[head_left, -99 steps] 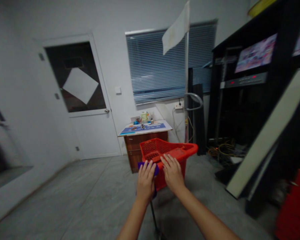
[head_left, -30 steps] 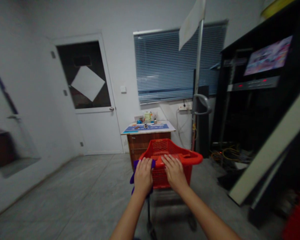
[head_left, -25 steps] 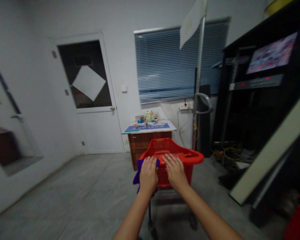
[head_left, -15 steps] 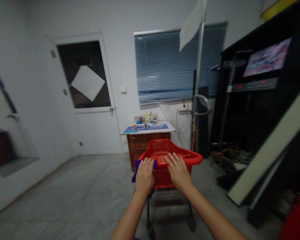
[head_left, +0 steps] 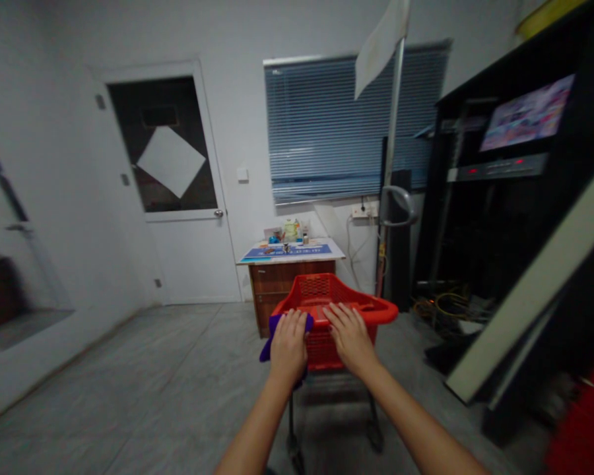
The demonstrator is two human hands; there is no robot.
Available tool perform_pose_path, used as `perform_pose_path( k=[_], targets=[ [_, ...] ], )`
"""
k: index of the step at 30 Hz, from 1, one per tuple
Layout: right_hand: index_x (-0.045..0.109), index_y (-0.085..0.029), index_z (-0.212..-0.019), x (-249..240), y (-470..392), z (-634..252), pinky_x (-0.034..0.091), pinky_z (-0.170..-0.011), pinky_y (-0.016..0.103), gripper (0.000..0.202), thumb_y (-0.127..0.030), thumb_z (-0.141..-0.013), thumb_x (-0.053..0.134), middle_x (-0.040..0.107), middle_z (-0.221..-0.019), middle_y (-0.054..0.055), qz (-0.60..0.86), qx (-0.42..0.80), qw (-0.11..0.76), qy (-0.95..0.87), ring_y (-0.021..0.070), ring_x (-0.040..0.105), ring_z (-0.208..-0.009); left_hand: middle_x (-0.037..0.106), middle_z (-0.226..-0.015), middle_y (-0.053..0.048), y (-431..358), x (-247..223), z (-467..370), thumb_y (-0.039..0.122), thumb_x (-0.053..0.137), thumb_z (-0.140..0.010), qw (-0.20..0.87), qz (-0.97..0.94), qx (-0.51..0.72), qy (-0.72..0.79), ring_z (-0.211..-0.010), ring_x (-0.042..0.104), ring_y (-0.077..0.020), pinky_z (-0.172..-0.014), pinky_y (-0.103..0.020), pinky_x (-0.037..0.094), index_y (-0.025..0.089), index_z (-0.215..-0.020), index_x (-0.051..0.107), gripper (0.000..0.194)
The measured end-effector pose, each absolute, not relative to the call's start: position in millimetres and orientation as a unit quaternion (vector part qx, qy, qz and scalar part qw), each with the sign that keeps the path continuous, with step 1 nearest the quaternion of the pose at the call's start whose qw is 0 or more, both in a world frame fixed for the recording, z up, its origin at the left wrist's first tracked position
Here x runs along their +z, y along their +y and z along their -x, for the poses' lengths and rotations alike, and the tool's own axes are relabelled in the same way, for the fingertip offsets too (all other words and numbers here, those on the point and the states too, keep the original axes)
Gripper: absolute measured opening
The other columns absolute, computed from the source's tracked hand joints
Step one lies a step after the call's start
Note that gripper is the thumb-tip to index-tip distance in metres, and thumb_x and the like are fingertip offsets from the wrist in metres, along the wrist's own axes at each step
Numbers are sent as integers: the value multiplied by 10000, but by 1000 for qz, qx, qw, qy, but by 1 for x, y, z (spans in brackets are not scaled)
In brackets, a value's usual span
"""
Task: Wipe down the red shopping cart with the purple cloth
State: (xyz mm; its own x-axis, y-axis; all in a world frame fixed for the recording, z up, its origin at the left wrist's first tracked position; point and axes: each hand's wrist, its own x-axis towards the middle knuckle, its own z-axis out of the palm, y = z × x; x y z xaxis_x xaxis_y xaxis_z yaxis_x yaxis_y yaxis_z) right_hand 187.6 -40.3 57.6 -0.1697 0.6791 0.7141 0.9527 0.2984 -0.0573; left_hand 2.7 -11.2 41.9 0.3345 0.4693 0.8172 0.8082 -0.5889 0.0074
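Observation:
A red plastic shopping cart [head_left: 321, 285] on thin legs with casters stands right in front of me. My left hand [head_left: 289, 340] is closed over a purple cloth [head_left: 276, 323] on the left end of the cart's handle. Part of the cloth hangs down past the hand, and the palm hides the rest. My right hand [head_left: 349, 333] lies palm down on the right part of the handle, its fingers stretched forward and slightly spread. Nothing shows in that hand; its thumb side is close to the middle of the handle.
Beyond the cart stands a brown cabinet [head_left: 292, 277] with small items on its top. A metal pole [head_left: 392, 132] with a handle ring rises behind the cart. Right are a black rack [head_left: 438, 198], cables [head_left: 450, 305] and a leaning pale board [head_left: 525, 310]. A white door [head_left: 193, 264] is at left.
My left hand and the purple cloth have slid slightly right along the handle. The right hand stays in place on the cart. The view has shifted a little.

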Motion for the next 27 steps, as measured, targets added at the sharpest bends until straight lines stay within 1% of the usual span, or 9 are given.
perform_pose_path(
  k=[3,7,12,17,21,24,27],
  targets=[
    [482,-274,-1385,57,-40,-184,266,-1129,478,464,-199,-938,386,499,-1431,29,552,-209,340,-733,211,383,-1342,588,-1323,-122,-10,39,10,93,420,-886,214,775,-419,-422,-1292,485,-260,-1096,-480,381,155,-1349,490,472],
    [513,-249,-1361,56,-39,-178,260,-1131,489,443,-196,-942,382,518,-1413,40,560,-207,357,-718,220,394,-1331,592,-1315,-131,-13,39,-1,113,409,-911,202,759,-440,-436,-1293,483,-277,-1076,-510,402,151,-1337,497,437],
    [504,-265,-1368,58,-41,-179,263,-1130,500,456,-192,-936,379,519,-1412,37,556,-209,359,-720,215,412,-1319,587,-1325,-126,-18,44,-29,101,413,-906,171,782,-439,-407,-1282,496,-263,-1075,-499,412,148,-1316,507,423],
    [497,-259,-1375,59,-42,-184,266,-1130,492,463,-183,-934,374,501,-1428,30,555,-208,342,-729,215,405,-1325,577,-1340,-116,-14,43,-11,92,424,-897,177,788,-429,-405,-1289,489,-253,-1091,-472,399,157,-1326,500,440],
    [494,-260,-1377,57,-40,-181,266,-1126,493,461,-194,-934,385,507,-1423,38,553,-214,351,-725,217,402,-1324,598,-1307,-128,-12,40,4,95,419,-902,194,761,-437,-437,-1282,496,-269,-1086,-494,397,139,-1298,520,411],
    [500,-260,-1373,56,-39,-177,268,-1119,505,460,-195,-934,378,525,-1405,46,552,-216,367,-717,224,414,-1312,596,-1310,-129,-13,41,-6,103,419,-912,189,759,-438,-444,-1285,492,-276,-1084,-505,397,132,-1283,526,388],
    [508,-254,-1366,56,-40,-176,259,-1127,493,455,-192,-937,369,531,-1399,44,554,-214,372,-713,222,422,-1306,595,-1312,-128,-14,43,-22,105,417,-913,174,771,-435,-432,-1284,494,-273,-1086,-508,397,134,-1289,517,390]
  ],
)
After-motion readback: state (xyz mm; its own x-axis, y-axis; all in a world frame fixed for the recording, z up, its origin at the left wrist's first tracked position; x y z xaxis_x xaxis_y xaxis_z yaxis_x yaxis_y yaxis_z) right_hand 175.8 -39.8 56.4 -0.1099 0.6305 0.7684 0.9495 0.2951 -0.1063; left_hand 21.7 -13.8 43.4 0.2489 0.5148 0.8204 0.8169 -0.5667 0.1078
